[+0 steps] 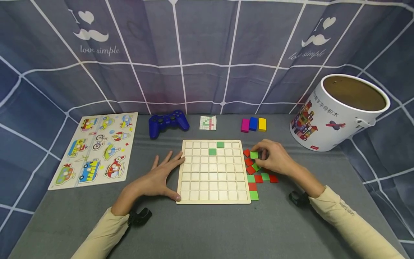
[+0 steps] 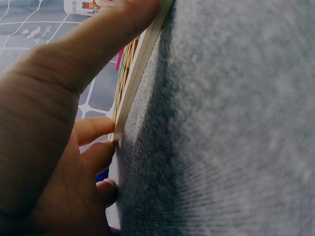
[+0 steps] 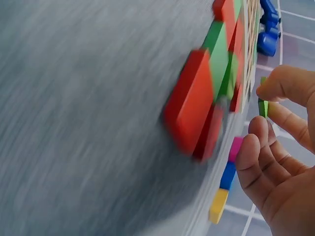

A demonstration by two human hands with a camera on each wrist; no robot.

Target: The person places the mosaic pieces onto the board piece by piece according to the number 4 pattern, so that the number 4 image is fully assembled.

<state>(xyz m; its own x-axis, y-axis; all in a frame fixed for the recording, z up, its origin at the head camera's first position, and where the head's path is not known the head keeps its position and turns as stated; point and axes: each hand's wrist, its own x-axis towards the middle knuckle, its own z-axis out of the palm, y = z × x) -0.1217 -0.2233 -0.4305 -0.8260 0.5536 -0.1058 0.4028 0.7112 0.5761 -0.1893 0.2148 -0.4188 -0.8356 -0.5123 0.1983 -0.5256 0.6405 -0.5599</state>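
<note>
A pale wooden grid board (image 1: 213, 176) lies on the table, with one green square (image 1: 220, 144) in its top row and another green square (image 1: 212, 151) a row lower. Along the board's left edge my left hand (image 1: 155, 181) is spread, its thumb at the lower corner and fingertips at the upper part of that side. My right hand (image 1: 275, 157) pinches a green tile (image 1: 254, 155) between thumb and finger, just off the board's right side; the right wrist view shows this tile (image 3: 263, 107) edge-on. Below it are loose red tiles (image 1: 252, 186) and green tiles (image 1: 253, 195).
Behind the board sit a small pattern card (image 1: 207, 123), a blue game controller (image 1: 168, 123), and magenta, blue and yellow blocks (image 1: 253, 124). A vehicle puzzle board (image 1: 97, 149) lies at left. At the back right stands a large white bucket (image 1: 323, 115).
</note>
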